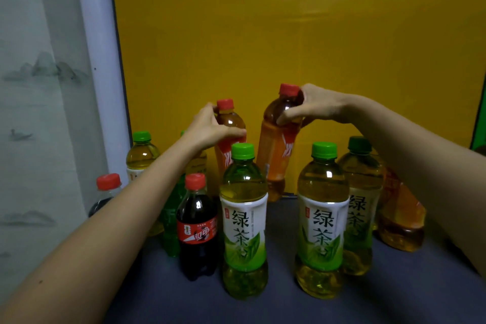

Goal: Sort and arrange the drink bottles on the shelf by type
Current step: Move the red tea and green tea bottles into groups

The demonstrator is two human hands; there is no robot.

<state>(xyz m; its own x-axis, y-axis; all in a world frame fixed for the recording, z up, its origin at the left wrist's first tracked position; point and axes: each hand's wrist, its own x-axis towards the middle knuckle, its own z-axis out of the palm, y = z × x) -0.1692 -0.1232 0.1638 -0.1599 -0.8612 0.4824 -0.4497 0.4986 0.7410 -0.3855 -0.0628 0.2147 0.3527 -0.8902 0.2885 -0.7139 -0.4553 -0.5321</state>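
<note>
— What fills most of your view?
— A yellow panel (289, 47) at the back, and the dark shelf (276, 305) running under everything. A pale curtain (31, 113) hangs at my left.

— And the biggest bottles?
— Two green teas stand upright nearest me, the front-left tea (244, 221) and the front-right tea (322, 221), with a gap between them. A third tea (363, 208) is just behind the front-right one, and a fourth tea (142, 152) stands at the back left, near the curtain. At the far right is an amber bottle (399, 218), its top hidden by my right arm.

— What are you holding?
— Two red-capped teas at the back, one in each hand. The left red-cap (230, 123) stands behind the front-left tea, which hides its lower half. The right red-cap (278, 144) tilts, cap towards my right, base by the panel's foot. I cannot tell whether it touches the shelf.

— The smaller ones?
— A cola (197, 226) stands just left of the front-left tea, a green soda (172, 218) is behind it under my left arm, and a second cola (106, 192) is at the far left.

— And your hands?
— My left hand (210, 126) wraps the left red-cap's shoulder. My right hand (318, 105) grips the right red-cap just under its cap, with the fingers curled round it.
</note>
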